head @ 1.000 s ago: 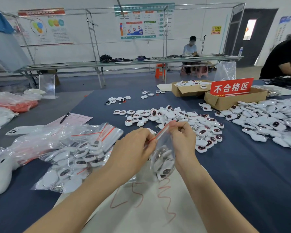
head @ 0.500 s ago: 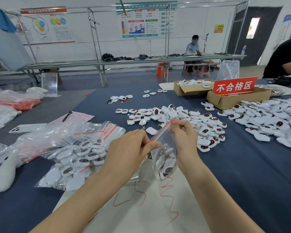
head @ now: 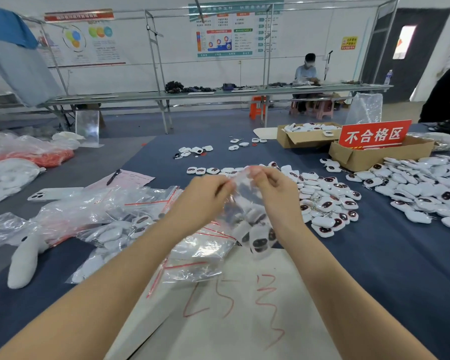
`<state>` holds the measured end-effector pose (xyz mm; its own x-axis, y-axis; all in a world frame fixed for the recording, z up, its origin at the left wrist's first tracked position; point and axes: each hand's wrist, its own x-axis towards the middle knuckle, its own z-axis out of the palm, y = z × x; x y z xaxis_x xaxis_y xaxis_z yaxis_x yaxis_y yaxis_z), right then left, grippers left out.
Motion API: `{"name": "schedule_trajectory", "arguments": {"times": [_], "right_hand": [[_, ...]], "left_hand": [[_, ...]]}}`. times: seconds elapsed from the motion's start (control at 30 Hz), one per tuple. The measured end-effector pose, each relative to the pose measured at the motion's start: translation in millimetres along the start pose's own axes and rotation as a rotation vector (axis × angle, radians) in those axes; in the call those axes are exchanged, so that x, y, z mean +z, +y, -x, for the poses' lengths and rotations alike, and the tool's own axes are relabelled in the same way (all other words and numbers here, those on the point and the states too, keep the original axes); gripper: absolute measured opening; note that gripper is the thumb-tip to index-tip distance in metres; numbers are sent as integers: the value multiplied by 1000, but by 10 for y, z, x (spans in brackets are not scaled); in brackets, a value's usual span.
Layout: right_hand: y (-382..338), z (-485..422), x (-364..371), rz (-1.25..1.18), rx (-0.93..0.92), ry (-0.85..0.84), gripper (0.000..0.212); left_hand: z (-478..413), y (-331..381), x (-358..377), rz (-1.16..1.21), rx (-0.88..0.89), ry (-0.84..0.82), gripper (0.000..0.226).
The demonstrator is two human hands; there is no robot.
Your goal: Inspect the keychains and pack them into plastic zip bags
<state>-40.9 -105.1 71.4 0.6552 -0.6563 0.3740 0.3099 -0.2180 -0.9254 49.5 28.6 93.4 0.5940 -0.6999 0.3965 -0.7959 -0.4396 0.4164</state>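
Observation:
Both my hands hold one clear zip bag (head: 247, 203) up over the blue table. My left hand (head: 205, 198) pinches its top edge on the left, and my right hand (head: 276, 193) pinches the top edge on the right. Several white keychains with dark red eye patches (head: 257, 237) hang in the bottom of the bag. A loose heap of the same keychains (head: 327, 201) lies just beyond my right hand. Motion blurs the bag's top, so its seal is unclear.
Filled zip bags (head: 120, 224) and empty ones (head: 192, 261) lie at left. A bigger keychain pile (head: 421, 188) spreads at right. Two cardboard boxes (head: 361, 157) with a red sign (head: 374, 135) stand behind. A white sheet (head: 231, 320), phone (head: 52, 194), pen (head: 113, 177) and plush toy (head: 26, 258) lie near.
Both hands have lifted the bag a little and moved further apart along its top edge. The bag hangs lower between them, and the view has tilted slightly.

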Motion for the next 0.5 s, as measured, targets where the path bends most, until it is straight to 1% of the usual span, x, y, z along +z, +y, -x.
{"name": "schedule_trajectory", "arguments": {"times": [0.07,0.17,0.23,0.33,0.37,0.4,0.43,0.47,0.5], "right_hand": [[-44,-85,-15,-22,38,3,9],[-95,-114,-169,-60,81,25,17],[-141,-61,-344,-72,89,37,21],[-298,56,-599,-130,90,63,22],[-371,97,-688,-145,77,62,23],[-461,149,-774,-150,48,52,23],[-552,191,-874,-189,0,42,24],[-649,228,-984,-213,-52,36,25],[-747,272,-1054,-275,-110,3,25]], "left_hand": [[-73,-202,-184,85,-115,48,34],[-37,-712,-487,323,-387,250,31],[70,-1103,-635,479,-582,352,22],[306,-1557,-651,640,-834,376,12],[364,-1674,-619,699,-909,383,12],[441,-1743,-581,696,-977,389,17],[503,-1784,-525,659,-995,403,25],[529,-1713,-499,485,-993,468,36],[550,-1608,-491,346,-948,496,47]]}}
